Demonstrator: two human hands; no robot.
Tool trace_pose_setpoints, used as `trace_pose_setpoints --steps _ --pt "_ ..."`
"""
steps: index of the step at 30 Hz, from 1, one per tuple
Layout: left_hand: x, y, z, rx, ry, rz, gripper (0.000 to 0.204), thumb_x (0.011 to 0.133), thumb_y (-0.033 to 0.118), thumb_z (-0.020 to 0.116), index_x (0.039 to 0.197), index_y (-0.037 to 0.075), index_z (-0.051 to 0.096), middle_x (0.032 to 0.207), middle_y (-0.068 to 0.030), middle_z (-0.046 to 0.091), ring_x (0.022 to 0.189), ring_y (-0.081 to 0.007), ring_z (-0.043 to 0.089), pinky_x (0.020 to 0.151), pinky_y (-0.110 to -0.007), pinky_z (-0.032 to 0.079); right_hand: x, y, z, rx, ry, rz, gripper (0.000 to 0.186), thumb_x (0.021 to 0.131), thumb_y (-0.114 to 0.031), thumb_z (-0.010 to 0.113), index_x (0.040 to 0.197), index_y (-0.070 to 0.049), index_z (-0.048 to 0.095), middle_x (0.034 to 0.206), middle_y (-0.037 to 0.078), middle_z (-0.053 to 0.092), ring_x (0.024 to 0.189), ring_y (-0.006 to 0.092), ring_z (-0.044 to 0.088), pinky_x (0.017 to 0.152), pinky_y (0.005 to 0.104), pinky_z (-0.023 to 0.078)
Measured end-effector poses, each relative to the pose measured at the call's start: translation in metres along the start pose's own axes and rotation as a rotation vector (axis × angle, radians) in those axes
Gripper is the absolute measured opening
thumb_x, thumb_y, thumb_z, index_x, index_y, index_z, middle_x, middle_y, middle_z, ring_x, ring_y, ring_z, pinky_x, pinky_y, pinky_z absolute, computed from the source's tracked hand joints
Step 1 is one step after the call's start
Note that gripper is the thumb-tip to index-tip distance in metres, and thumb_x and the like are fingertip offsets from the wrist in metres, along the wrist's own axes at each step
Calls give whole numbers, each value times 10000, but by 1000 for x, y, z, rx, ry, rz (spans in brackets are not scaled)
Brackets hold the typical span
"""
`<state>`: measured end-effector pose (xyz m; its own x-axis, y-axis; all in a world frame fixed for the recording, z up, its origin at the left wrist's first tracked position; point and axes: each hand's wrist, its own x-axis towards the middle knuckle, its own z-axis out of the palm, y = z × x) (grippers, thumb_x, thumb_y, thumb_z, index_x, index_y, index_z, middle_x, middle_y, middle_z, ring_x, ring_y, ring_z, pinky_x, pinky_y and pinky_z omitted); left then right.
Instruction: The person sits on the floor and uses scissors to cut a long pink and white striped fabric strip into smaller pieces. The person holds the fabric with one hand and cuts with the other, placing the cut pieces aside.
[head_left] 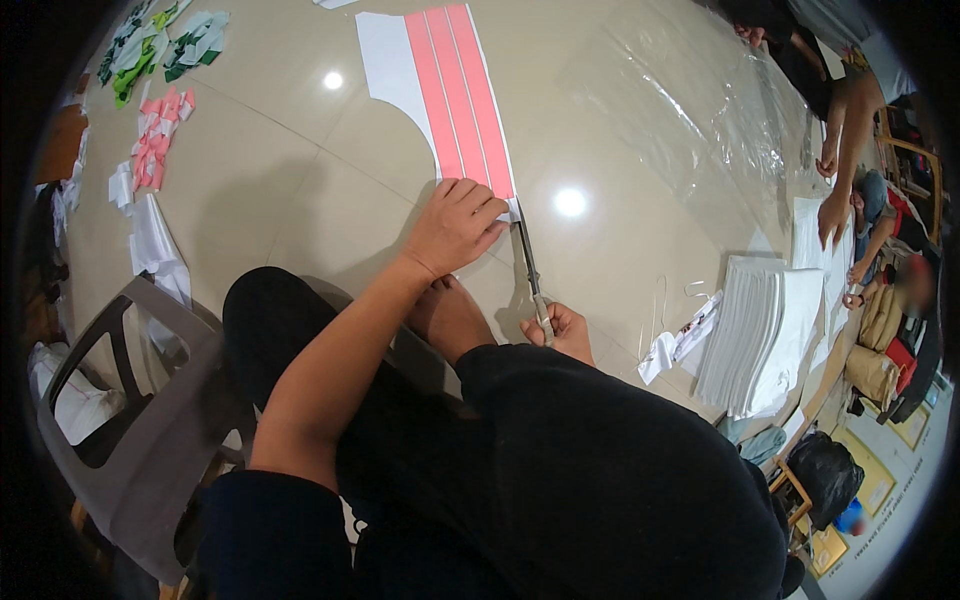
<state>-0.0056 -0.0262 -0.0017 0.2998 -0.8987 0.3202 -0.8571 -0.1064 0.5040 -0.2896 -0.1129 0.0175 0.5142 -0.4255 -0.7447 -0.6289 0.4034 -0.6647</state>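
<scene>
A white fabric piece with pink stripes (pixel 455 95) hangs or lies across the floor ahead of me, curved along its left edge. My left hand (pixel 457 226) grips its near end, fingers bent over the cloth. Long-bladed scissors (pixel 532 262) are in my right hand (pixel 562 333), its fingers wrapped round the handles. The blade tips meet the fabric's near right corner, just right of my left fingers. How far the blades are parted is too small to tell.
A tall stack of folded white cloth (pixel 755 335) stands at right, near clear plastic sheeting (pixel 690 110). Other people's hands (pixel 832 215) work beyond it. Pink and white scraps (pixel 162 137) lie far left; a grey plastic chair (pixel 150 400) stands nearer. My bare foot (pixel 452 315) is below my left hand.
</scene>
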Motion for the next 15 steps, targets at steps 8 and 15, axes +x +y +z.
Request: trace_pose_setpoints --steps 8,15 --pt "12 -25 -8 -10 51 -100 364 920 130 773 1279 102 720 1244 -89 692 1233 -312 640 1079 -465 483 -14 -2 -7 109 49 56 269 968 -96 876 912 -62 615 804 -13 684 681 51 567 606 257 428" --pt "47 -105 -39 277 -311 -186 712 1130 479 547 1763 211 363 1840 -189 259 1680 -472 246 1358 -605 233 -22 26 -23 108 97 -1 273 981 -102 868 915 -69 605 780 -5 672 625 53 555 554 265 409"
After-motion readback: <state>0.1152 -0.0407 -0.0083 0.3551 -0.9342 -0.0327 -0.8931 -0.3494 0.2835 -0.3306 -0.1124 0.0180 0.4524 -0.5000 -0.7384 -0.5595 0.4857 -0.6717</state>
